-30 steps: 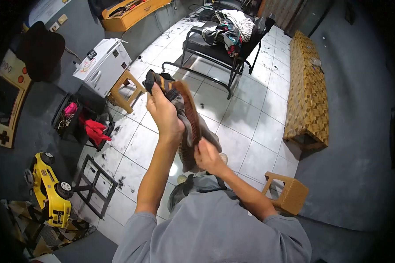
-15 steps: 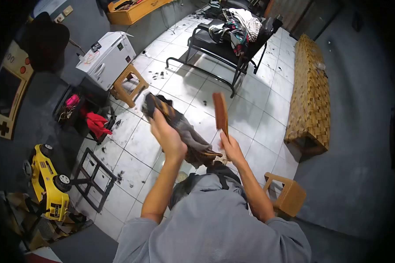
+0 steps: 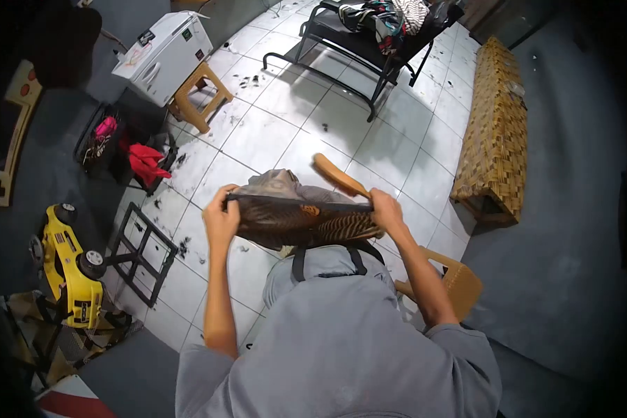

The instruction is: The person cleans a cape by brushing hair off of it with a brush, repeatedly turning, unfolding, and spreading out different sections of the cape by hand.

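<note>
A dark brown and black patterned cloth (image 3: 279,221) is stretched sideways in front of my body, its upper edge nearly straight. My left hand (image 3: 221,214) grips the left end of that edge. At the other end, my right hand (image 3: 386,210) is closed on the cloth's corner and also holds a wooden brush (image 3: 340,175). The brush points up and left over the cloth, its bristles turned out of sight. A greyish part of the cloth bunches up behind the taut edge.
Dark tufts (image 3: 249,81) lie scattered on the white tiled floor (image 3: 258,132). Ahead stands a black metal chair (image 3: 355,52) with clothes on it. A woven box (image 3: 494,132) and a brown stool (image 3: 456,285) are to the right; a yellow toy car (image 3: 73,265) and black frame (image 3: 143,254) to the left.
The cloth went from bunched and slanting in my left hand to spread level between both hands. My right hand took hold of its corner, and the brush tilted over to the left.
</note>
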Motion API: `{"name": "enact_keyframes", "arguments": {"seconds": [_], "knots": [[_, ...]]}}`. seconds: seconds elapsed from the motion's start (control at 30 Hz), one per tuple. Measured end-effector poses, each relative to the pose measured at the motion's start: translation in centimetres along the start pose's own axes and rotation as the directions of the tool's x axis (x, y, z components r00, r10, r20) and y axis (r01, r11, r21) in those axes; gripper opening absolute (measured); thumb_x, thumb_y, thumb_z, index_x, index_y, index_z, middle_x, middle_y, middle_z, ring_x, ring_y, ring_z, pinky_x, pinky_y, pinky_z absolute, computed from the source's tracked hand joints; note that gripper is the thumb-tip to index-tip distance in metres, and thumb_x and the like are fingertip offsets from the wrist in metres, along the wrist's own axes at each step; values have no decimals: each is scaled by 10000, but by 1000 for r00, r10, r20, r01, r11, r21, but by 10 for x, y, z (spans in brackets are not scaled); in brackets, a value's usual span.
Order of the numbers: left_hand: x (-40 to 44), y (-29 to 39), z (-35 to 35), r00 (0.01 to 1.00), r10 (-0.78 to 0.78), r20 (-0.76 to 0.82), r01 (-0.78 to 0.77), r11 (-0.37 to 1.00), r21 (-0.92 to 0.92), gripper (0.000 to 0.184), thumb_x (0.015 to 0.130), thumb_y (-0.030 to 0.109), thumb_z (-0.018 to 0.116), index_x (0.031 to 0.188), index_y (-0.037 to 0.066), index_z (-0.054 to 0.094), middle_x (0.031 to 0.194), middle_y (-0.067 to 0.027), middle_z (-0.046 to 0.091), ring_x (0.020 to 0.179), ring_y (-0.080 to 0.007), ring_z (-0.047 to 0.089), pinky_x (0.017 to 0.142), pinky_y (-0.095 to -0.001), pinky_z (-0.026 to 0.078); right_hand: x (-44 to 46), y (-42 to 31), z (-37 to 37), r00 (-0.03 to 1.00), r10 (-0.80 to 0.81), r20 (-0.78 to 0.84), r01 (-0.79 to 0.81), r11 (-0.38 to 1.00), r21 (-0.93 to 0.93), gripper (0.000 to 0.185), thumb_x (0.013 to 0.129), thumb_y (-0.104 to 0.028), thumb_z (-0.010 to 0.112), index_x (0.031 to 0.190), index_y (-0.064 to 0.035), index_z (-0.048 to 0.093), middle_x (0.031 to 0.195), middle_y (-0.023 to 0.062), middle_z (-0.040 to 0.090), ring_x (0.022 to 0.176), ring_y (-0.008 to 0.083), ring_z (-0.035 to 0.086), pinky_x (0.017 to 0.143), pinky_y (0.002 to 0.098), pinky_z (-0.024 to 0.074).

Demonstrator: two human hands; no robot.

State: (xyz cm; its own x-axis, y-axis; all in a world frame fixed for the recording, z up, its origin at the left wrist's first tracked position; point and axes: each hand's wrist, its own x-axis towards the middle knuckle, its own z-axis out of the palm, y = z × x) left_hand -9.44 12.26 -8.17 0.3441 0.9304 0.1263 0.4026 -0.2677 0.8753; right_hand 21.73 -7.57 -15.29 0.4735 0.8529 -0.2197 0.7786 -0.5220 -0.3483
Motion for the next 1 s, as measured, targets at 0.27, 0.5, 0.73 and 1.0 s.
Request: {"name": "enact_keyframes", "arguments": {"seconds": [0.27,0.5,0.73,1.0], "knots": [[85,-27,-31,925,317,-211,-175,846,503,394,688,-34,470,1036,49,635,906,-229,608,866,-384,576,792,-420,452,80,-1,-39,872,12,-490,71,986,151,233,662,54,523,887,4,489,824,234,573,820,436,544,716,503,434],[39,128,-76,496,755,-429,-464,648,604,442,672,-34,517,1101,40,597,1148,-156,560,1146,-314,455,973,-398,325,13,-70,-194,350,3,-937,730,626,274,338,814,2,570,1131,47,464,1141,205,538,990,265,573,859,401,484],[-142,-200,29,593,-193,782,-212,899,383,518,854,426,540,1064,-47,569,951,-291,599,978,-426,565,852,-469,422,-52,73,47,983,-5,186,10,1000,-22,380,652,-6,573,1030,22,593,961,254,613,922,401,597,796,441,476],[-10,-90,-30,814,-281,509,28,893,449,236,628,132,706,826,12,659,760,-191,620,753,-320,599,672,-380,456,3,60,8,987,164,-1,-161,973,165,387,663,20,488,1038,-15,577,937,258,612,911,396,598,790,422,467]]}}
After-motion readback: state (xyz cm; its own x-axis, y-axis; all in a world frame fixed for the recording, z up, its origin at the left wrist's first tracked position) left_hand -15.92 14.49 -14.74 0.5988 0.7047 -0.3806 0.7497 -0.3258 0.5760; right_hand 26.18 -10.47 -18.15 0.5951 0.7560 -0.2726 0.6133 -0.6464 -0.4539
